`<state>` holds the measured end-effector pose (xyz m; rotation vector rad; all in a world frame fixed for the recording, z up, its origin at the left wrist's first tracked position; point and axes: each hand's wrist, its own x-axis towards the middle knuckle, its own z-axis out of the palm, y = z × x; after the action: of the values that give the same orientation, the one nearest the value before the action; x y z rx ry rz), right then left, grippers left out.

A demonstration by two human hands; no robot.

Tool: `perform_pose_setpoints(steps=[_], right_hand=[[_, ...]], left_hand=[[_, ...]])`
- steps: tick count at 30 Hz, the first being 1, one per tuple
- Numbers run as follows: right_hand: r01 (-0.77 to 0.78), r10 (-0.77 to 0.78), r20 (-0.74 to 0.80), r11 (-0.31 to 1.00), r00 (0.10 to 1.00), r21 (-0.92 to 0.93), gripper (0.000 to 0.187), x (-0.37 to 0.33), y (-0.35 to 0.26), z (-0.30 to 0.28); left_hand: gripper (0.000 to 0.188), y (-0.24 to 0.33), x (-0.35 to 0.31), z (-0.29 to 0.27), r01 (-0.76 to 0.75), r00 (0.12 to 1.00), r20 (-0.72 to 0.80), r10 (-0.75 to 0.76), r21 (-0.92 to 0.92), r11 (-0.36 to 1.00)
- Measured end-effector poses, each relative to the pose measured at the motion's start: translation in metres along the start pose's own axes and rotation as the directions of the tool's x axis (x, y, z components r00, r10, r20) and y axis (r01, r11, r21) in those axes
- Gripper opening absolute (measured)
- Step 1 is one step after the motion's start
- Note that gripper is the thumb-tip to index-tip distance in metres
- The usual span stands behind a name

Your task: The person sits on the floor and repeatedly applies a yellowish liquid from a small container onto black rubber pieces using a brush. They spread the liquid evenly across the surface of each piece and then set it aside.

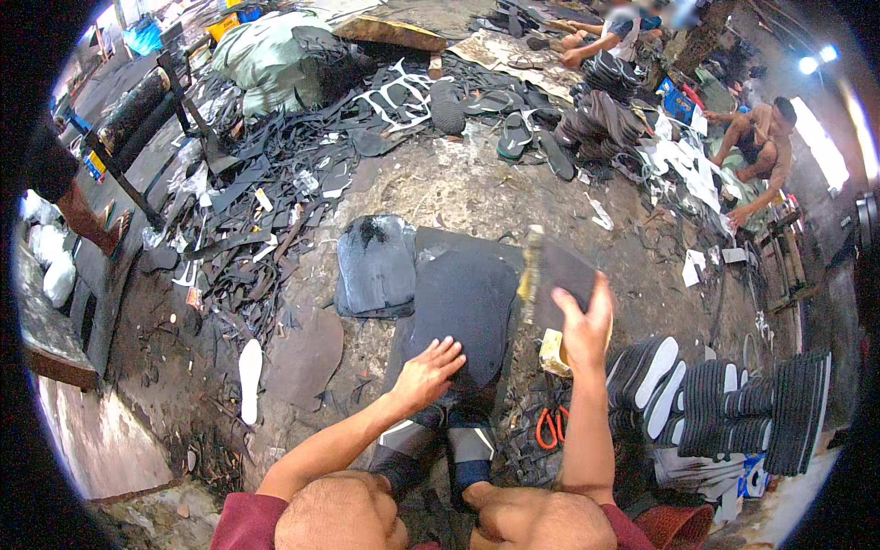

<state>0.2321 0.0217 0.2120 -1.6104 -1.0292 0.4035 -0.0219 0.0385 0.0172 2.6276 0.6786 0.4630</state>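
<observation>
Black sheet point(463, 307): lies flat near centre, in front of the person's knees. Dark block point(566, 273), pale along its left edge, blurred, exact kind can't be told: just right of the sheet. Close by, small yellow block point(553, 356) under the right wrist area and orange-handled scissors point(550, 426) left of the right forearm. Grey shiny sheet point(376, 266) just left of the black sheet; brown sheet point(309, 357) and white insole point(249, 380) further left on the floor. Stacked soles point(706, 403) crowd the right side, beyond the forearm. Farther out: dark scraps point(293, 197) piled upper left, sandals point(515, 136) past the bare floor point(435, 188), pale sack point(275, 64) at the top, seated co-worker point(770, 151) upper right.

Left grip point(429, 374): fingers loosely spread, palm down, on the black sheet's near left part. Right grip point(585, 321): clamped on the dark block's near right side.
</observation>
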Motion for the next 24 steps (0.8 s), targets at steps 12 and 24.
perform_pose_setpoints(steps=[12, 24], right_hand=[[0.101, 0.123, 0.247, 0.676, 0.961, -0.730, 0.052, 0.024, 0.101, 0.098], [0.243, 0.028, 0.374, 0.714, 0.927, -0.657, 0.039, 0.012, 0.083, 0.121]], left_hand=[[0.027, -0.034, 0.006, -0.034, 0.124, 0.816, -0.435, -0.381, -0.511, 0.851], [0.066, -0.300, 0.000, -0.027, 0.967, 0.080, -0.099, -0.992, -0.234, 0.101]])
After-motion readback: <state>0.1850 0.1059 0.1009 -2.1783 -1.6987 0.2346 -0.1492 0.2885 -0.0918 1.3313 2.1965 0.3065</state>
